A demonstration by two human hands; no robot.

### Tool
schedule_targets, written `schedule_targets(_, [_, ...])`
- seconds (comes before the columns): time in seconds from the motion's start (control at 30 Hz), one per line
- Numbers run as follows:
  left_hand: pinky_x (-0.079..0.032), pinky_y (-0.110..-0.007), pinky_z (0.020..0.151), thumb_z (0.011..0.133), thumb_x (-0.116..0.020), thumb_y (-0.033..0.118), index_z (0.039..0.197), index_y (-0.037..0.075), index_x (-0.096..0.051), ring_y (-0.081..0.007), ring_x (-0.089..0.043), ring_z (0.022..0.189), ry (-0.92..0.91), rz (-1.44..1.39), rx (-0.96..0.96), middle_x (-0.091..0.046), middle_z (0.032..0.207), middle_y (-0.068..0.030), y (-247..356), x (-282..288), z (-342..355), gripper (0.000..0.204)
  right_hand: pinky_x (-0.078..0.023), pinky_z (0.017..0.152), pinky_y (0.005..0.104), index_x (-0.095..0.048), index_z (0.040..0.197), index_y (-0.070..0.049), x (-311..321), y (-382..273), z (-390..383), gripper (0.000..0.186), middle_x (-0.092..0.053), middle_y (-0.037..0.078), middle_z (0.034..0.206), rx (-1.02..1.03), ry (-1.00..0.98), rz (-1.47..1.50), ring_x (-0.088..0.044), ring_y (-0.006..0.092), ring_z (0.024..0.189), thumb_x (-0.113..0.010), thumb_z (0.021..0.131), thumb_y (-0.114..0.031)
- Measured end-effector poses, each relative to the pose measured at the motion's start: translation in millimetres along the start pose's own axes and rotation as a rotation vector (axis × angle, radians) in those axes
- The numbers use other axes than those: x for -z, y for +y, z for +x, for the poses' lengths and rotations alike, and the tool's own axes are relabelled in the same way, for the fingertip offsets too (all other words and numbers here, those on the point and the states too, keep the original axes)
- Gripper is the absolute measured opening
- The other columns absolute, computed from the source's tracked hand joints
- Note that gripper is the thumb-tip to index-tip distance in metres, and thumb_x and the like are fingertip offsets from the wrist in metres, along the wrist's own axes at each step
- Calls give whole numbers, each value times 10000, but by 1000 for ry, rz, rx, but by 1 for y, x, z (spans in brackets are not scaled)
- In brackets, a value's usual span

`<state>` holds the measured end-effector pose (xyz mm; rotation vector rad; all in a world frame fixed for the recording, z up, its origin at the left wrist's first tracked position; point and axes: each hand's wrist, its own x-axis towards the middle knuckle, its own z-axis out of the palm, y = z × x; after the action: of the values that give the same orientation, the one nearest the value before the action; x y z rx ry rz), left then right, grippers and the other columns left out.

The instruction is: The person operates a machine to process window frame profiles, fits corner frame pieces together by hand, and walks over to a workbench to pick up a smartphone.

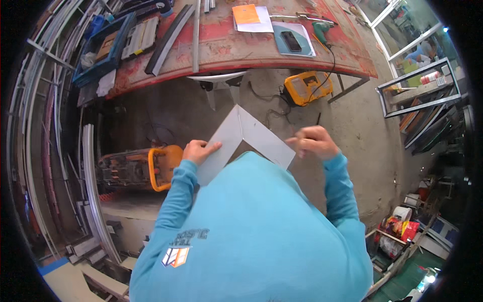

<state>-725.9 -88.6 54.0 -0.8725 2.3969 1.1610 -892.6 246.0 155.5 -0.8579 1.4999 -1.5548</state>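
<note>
A light grey corner of flat frame profile [224, 135], its two limbs meeting at a mitred seam, points away from me in front of my chest. My left hand [199, 151] is closed on the left limb, thumb on its upper face. Beside the right limb, my right hand [315, 142] has curled fingers, slightly blurred, with the fingertips close to the limb's outer edge. Whether they touch it I cannot tell. Just above that hand a thin dark stick shows; I cannot make out whether the fingers hold it. My blue top hides the near ends of the frame.
Ahead stands a red worn worktable [226, 50] bearing metal profiles, papers, a phone [291, 41] and a green power drill [322, 31]. Beneath its edge lies a yellow tool case [308, 87] with cables. An orange-handled machine [166, 168] sits at left, near long profiles [93, 186].
</note>
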Motion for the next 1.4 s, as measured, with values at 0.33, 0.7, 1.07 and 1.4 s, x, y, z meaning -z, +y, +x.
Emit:
schedule_targets(0.33, [-504, -312, 647, 705, -664, 485, 970, -80, -618, -232, -632, 710, -183, -203, 22, -641, 820, -183, 19, 14, 3, 626, -472, 801, 356, -523, 1108, -26, 54, 131, -101, 338, -609, 154, 968, -962, 625, -1361, -601, 230, 864, -575, 809, -174])
schedule_targets(0.7, [-498, -285, 632, 727, -633, 513, 947, -54, -634, -201, -629, 679, -276, -382, 144, -646, 813, -139, -19, 12, 40, 609, -455, 835, 329, -507, 1177, -18, 8, 97, -44, 361, -587, 115, 1069, -418, 480, -181, -572, 227, 945, -514, 859, -190])
schedule_targets(1.07, [-466, -276, 600, 803, -519, 543, 945, -25, -621, -167, -596, 646, -345, -593, 243, -635, 819, -106, -36, 15, 34, 595, -408, 917, 354, -447, 1225, -23, -15, 15, 18, 669, -507, 132, 1187, -49, 479, 433, -490, 233, 1100, -392, 847, -571])
schedule_targets(1.4, [-464, -274, 603, 841, -441, 537, 1040, 33, -580, -152, -587, 688, -498, -634, 440, -622, 900, -119, -15, 42, -22, 559, -348, 907, 301, -403, 1259, -45, -16, -16, 74, 693, -491, 72, 1064, 46, 365, 160, -449, 175, 1032, -595, 756, -481])
